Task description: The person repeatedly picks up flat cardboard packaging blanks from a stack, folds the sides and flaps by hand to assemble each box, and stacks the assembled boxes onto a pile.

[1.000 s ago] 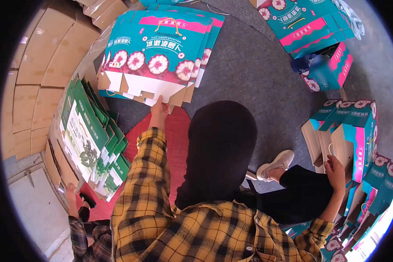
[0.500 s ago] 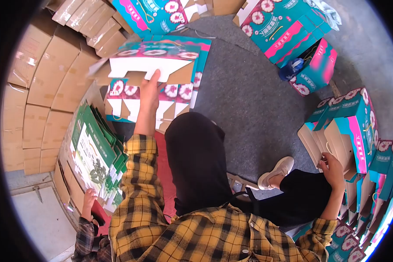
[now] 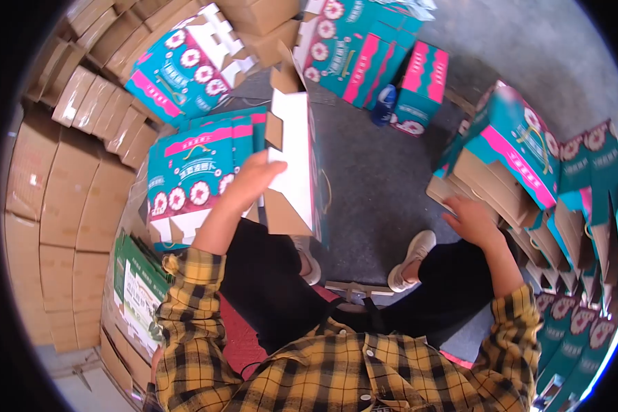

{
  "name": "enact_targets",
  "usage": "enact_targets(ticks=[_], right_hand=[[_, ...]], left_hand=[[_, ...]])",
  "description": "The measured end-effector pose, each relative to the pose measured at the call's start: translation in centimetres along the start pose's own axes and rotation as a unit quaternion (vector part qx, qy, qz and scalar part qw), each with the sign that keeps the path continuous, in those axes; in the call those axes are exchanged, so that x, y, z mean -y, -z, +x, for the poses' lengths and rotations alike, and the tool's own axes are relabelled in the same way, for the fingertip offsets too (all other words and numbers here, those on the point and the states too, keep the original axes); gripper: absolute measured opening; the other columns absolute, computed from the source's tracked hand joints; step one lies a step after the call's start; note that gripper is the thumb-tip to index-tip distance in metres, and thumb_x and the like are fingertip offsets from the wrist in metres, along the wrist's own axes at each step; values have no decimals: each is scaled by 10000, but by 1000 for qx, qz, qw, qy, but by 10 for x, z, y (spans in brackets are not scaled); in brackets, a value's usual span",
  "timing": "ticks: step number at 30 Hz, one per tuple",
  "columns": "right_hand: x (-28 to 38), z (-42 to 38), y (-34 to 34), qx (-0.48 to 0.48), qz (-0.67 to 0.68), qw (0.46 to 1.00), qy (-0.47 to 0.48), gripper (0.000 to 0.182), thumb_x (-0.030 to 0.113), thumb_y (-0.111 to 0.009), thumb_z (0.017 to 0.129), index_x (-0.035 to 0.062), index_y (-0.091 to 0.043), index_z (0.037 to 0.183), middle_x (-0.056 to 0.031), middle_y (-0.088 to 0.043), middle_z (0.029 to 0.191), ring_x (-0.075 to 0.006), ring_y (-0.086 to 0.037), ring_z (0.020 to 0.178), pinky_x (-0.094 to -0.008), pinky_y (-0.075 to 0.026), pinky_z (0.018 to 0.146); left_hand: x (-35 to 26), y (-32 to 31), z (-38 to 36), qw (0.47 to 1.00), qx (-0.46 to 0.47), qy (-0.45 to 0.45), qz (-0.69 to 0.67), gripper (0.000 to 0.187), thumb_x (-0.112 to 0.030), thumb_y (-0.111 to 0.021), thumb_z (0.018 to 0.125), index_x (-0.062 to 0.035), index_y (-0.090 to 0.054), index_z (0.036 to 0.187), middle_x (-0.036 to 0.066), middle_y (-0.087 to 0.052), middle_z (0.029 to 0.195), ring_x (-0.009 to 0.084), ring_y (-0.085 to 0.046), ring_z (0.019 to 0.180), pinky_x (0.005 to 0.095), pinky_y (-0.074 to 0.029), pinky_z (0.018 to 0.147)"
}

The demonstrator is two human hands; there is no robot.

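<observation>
My left hand [image 3: 255, 180] is closed on the edge of a gift carton [image 3: 294, 147], its white and brown inner flaps facing me and a cord handle hanging on its far side. Just left of it lies a stack of flat teal-and-pink cartons [image 3: 199, 161] with flower prints. My right hand [image 3: 468, 218] has its fingers apart and holds nothing, right beside the brown lower flaps of an open, tilted teal carton [image 3: 522, 154].
Brown cardboard boxes [image 3: 72, 199] are piled along the left, with green cartons [image 3: 141, 275] below. Further teal cartons [image 3: 343, 55] lie ahead, near a blue bottle [image 3: 384, 103] and an upright carton [image 3: 424, 79]. Several formed cartons [image 3: 570, 329] line the right.
My left hand has lifted a carton off the stack and swung it right, now upright between my knees. My right hand has shifted forward and left, and its fingers have spread. The view has turned.
</observation>
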State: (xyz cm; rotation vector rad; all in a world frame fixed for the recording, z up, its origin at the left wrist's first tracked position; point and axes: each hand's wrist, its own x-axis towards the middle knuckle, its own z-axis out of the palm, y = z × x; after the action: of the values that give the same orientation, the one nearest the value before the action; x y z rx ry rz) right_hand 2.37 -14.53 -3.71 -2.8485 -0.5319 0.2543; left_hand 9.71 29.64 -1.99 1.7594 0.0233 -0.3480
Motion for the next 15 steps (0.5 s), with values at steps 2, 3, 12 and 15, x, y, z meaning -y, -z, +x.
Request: enact_targets(ticks=[2, 3, 12, 15], right_hand=[[6, 16, -5, -21, 73, 997, 33, 312, 254, -619, 858, 59, -601, 1100, -160, -637, 967, -340, -617, 890, -425, -488, 763], [9, 26, -9, -30, 113, 992, 44, 319, 283, -612, 870, 60, -599, 1096, -156, -638, 953, -336, -620, 871, -422, -487, 750], [52, 117, -42, 14, 406, 905, -123, 890, 594, -615, 794, -88, -407, 1328, -275, -580, 1166, -351, -594, 1077, -382, -459, 919], [53, 125, -42, 55, 441, 887, -122, 990, 595, -628, 761, -107, -304, 1380, -306, -531, 1223, -382, -560, 1126, -387, -434, 959]], left_hand=[[2, -39, 5, 988, 52, -2, 143, 320, -176, -563, 854, 52, -608, 1074, 90, -663, 946, 150, -621, 856, 308, -493, 737], [8, -59, 9, 983, 68, -8, 170, 315, -178, -553, 854, 53, -606, 1060, 111, -663, 925, 182, -628, 845, 327, -492, 742], [32, -166, -5, 941, 97, -121, 300, 411, -250, -464, 883, 100, -529, 1088, 292, -517, 1169, 431, -550, 1047, 456, -442, 895], [25, -170, -4, 940, 112, -104, 306, 457, -339, -449, 929, 87, -539, 1067, 264, -512, 1165, 416, -560, 1027, 459, -445, 884]])
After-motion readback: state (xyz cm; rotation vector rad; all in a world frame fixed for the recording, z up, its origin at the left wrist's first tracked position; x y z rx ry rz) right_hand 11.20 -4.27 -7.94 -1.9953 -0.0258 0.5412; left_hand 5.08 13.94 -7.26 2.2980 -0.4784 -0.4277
